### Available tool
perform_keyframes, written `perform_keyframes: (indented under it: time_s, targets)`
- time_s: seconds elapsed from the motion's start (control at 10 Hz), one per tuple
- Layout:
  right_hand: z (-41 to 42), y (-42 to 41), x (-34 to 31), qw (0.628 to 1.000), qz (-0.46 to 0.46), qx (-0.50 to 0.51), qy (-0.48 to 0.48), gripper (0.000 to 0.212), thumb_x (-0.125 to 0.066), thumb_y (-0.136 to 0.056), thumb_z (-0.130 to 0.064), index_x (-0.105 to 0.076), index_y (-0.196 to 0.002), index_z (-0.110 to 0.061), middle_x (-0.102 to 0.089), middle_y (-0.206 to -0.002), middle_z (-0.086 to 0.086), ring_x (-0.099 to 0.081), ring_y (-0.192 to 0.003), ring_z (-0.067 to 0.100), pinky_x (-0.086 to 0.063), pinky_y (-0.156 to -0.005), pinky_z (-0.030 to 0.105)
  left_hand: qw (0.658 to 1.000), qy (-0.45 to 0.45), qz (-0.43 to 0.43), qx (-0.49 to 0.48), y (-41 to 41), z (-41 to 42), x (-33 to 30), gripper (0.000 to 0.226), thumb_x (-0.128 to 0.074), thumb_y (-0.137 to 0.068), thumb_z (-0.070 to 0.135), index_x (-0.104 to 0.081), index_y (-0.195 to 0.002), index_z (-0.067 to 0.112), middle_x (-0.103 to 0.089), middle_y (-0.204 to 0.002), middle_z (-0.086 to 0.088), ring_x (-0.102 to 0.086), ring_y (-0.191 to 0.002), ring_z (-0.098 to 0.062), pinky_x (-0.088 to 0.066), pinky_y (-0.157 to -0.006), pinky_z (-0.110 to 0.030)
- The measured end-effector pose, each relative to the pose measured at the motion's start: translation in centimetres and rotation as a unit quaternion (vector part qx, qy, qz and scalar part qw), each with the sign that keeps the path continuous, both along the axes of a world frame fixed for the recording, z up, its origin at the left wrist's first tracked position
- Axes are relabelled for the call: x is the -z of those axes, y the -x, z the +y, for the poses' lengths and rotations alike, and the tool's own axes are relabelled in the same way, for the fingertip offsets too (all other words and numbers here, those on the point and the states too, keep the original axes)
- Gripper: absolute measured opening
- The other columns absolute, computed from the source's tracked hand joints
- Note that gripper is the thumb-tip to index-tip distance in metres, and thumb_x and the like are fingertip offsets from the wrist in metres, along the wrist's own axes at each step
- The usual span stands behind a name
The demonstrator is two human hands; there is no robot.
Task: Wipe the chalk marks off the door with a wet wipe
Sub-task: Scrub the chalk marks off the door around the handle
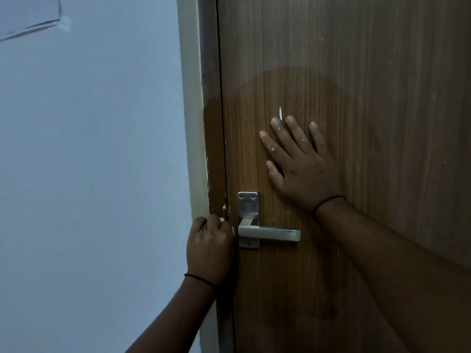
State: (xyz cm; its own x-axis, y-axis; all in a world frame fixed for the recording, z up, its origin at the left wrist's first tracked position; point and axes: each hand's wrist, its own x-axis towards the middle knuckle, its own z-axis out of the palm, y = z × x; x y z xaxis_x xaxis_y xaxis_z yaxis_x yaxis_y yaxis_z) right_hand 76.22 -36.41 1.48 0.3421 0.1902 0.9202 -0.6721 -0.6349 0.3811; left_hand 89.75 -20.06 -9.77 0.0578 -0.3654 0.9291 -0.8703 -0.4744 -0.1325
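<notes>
The brown wooden door [356, 72] fills the right half of the view. A darker damp patch [293, 98] spreads across it and onto the frame. One short white chalk mark [280, 113] sits just above my right fingertips, and tiny white specks dot the upper door. My right hand [300, 164] presses flat on the door, fingers spread and straight. My left hand [210, 248] is curled into a fist at the gap between door and frame, left of the handle. Only small slivers of white, apparently the wet wipe [233, 229], show at its fingers.
A steel lever handle [270, 233] on its plate points right, just below my right wrist. The brown door frame [211, 72] and a cream trim strip [191, 98] run down beside a pale blue wall [89, 174]. The frame edge is chipped near the latch.
</notes>
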Motion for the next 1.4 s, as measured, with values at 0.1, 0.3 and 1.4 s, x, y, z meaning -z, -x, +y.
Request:
perform_keyframes:
  time_s: [0.1,0.3,1.4]
  targets:
    - [0.0,0.0,0.0,1.0,0.001,-0.001,-0.002,0.056,-0.039,-0.103,-0.041,-0.032,-0.155,-0.022,-0.027,-0.163,0.007,-0.02,-0.152,0.028,-0.017,-0.121,0.056,0.999,0.028,-0.002,0.016,-0.1,-0.4,-0.4,0.009,-0.079,-0.072,0.005,-0.069,-0.071,0.004,-0.065,-0.066,-0.012,-0.062,-0.054,-0.028,-0.055,-0.068,-0.037]
    - [0.0,0.0,0.0,1.0,0.003,-0.002,-0.006,0.055,-0.038,-0.104,-0.041,-0.032,-0.155,-0.022,-0.026,-0.164,0.006,-0.02,-0.152,0.027,-0.016,-0.122,0.056,0.997,0.062,-0.007,0.035,0.0,-0.7,-0.7,0.01,-0.079,-0.07,0.004,-0.069,-0.071,0.005,-0.065,-0.067,-0.012,-0.062,-0.054,-0.028,-0.054,-0.072,-0.038]
    - [0.3,0.2,0.1,1.0,0.002,-0.009,-0.013,0.053,-0.035,-0.104,-0.042,-0.036,-0.153,-0.02,-0.028,-0.163,0.006,-0.021,-0.152,0.028,-0.016,-0.122,0.055,0.922,0.214,0.314,0.081,3.3,-2.9,5.5,0.023,-0.064,-0.091,0.006,-0.067,-0.113,0.003,-0.065,-0.095,-0.014,-0.063,-0.084,-0.023,-0.044,-0.071,-0.024]
